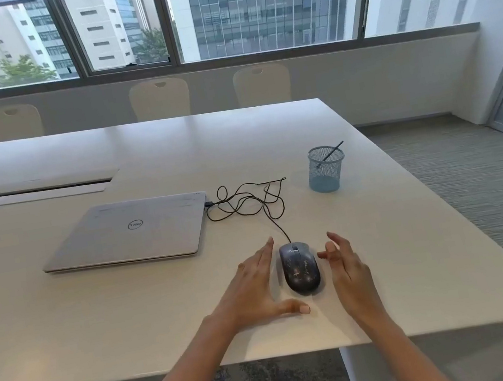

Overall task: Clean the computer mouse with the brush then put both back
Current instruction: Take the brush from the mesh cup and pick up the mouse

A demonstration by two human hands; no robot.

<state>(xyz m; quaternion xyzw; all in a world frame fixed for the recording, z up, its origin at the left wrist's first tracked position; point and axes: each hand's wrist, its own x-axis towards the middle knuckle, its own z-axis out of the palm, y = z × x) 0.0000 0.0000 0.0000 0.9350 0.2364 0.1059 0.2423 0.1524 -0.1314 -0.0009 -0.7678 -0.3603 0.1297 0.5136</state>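
Observation:
A dark wired computer mouse [300, 268], speckled with pale dust, lies on the white table [130, 310] near its front edge. My left hand [257, 292] rests flat just left of the mouse, fingers spread, thumb curving under its near end. My right hand [346, 267] hovers close on the right side with fingers apart, holding nothing. Neither hand grips the mouse. The thin dark brush [330, 154] stands tilted in a blue mesh pen cup [326, 171] at the back right, its handle poking over the rim.
A shut silver laptop [127, 232] lies to the left, with the mouse cable [245, 203] looped between it and the cup. The table's right edge drops to grey carpet. Pale chairs line the far side under the windows.

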